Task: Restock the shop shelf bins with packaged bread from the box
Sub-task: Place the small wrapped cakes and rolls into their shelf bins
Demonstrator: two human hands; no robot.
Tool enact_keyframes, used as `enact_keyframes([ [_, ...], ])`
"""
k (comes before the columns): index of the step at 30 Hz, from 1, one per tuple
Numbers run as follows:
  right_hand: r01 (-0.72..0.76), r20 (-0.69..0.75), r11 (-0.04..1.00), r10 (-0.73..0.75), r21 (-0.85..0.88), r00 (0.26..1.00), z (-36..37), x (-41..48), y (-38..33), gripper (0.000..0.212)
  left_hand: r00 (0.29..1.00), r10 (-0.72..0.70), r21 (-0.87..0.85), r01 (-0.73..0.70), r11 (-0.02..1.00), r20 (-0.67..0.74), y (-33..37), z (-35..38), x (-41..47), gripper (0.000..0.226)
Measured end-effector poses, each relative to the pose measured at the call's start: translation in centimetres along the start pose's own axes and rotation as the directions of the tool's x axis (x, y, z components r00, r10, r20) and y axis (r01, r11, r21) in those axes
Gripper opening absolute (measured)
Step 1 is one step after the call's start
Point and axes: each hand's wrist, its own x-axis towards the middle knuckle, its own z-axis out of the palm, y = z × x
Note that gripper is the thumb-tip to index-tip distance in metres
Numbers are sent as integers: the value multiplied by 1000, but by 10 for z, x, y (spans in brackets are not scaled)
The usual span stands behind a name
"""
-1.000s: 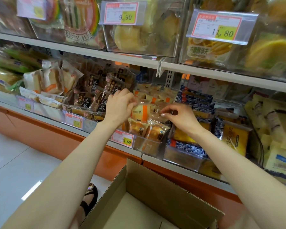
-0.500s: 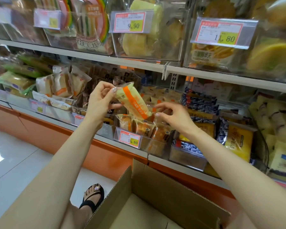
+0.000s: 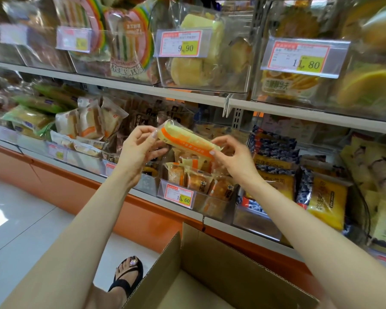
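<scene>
While my left hand (image 3: 138, 150) pinched one end of the clear, orange-striped bread packet (image 3: 187, 139), my right hand (image 3: 234, 157) pinched the other, holding it level above the clear plastic shelf bin (image 3: 212, 206).

- Centre upper tag (image 3: 180, 43), clipped to the centre bin (image 3: 210, 84) at the front edge of the upper shelf (image 3: 120, 85): red border, yellow patch, read "9.90"; small print illegible.
- Right upper tag (image 3: 302, 58), on the right bin (image 3: 321, 100), same edge: read "11.80".
- Lower tag (image 3: 179, 195), on the lower bin (image 3: 210, 206) at the front edge of the lower shelf (image 3: 185, 212): read "15.60".
- Left upper tag (image 3: 74, 39): blurred, unreadable.
- Yellow pack (image 3: 283, 84), under the right upper tag: large Chinese characters, blurred.
- Bread packet (image 3: 187, 139): print on its orange band was too small to read.
</scene>
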Motion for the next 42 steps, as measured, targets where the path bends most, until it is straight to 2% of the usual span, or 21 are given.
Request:
enact_keyframes([
  [3, -16, -40, 996, 20, 83, 999, -2, -1, 1, 15, 993, -120, -25, 119, 993, -21, -2, 3, 1, 11],
  [6, -7, -105, 999, 11, 38, 994, -5, 1, 6, 16, 964, -260, -178, 247, 953, -50, 2, 11, 0, 14],
  [8, -29, -137, 999, 33, 36, 990, -6, 1, 10, 18, 951, -308, -199, 296, 934, -35, 3, 14, -2, 23],
  [11, -57, -136, 998, 62, 38, 989, -8, 2, 12, 17, 953, -302, -19, 302, 953, 14, 0, 15, -3, 29],
  [14, -125, -70, 958, 147, 259, 987, -8, 2, 10, 12, 962, -274, 132, 272, 953, 3, -3, 13, -2, 40],
  [16, -141, -113, 938, 186, 317, 976, -9, 5, 12, 8, 962, -274, 180, 267, 947, 14, -5, 11, -3, 49],
  [18, -168, -160, 930, 230, 328, 960, -9, 8, 15, 20, 961, -275, 188, 264, 946, 34, -6, 10, -3, 52],
  [20, -230, -120, 878, 305, 421, 945, -12, 10, 16, 38, 964, -264, 189, 252, 949, 40, -6, 11, -3, 53],
  [23, -289, -15, 833, 335, 471, 942, -16, 11, 14, 45, 978, -206, 248, 194, 949, 25, -8, 11, -2, 53],
  [26, -298, -35, 875, 336, 381, 941, -20, 12, 12, 34, 992, -127, 343, 124, 931, -15, -10, 13, -1, 50],
  [31, -290, -56, 861, 343, 418, 938, -28, 11, 5, 28, 1000, 23, 510, -18, 860, -4, -16, 23, -1, 60],
  [35, -202, -206, 891, 305, 405, 930, -33, 11, 4, 29, 980, 127, 678, -197, 708, 152, -23, 33, -3, 61],
  [38, -182, -268, 899, 305, 399, 914, -39, 12, 7, 28, 951, 154, 716, -304, 629, 269, -29, 35, -2, 57],
  [42, -174, -302, 880, 329, 442, 895, -50, 12, 9, 25, 907, 150, 784, -416, 461, 393, -35, 37, -1, 30],
])
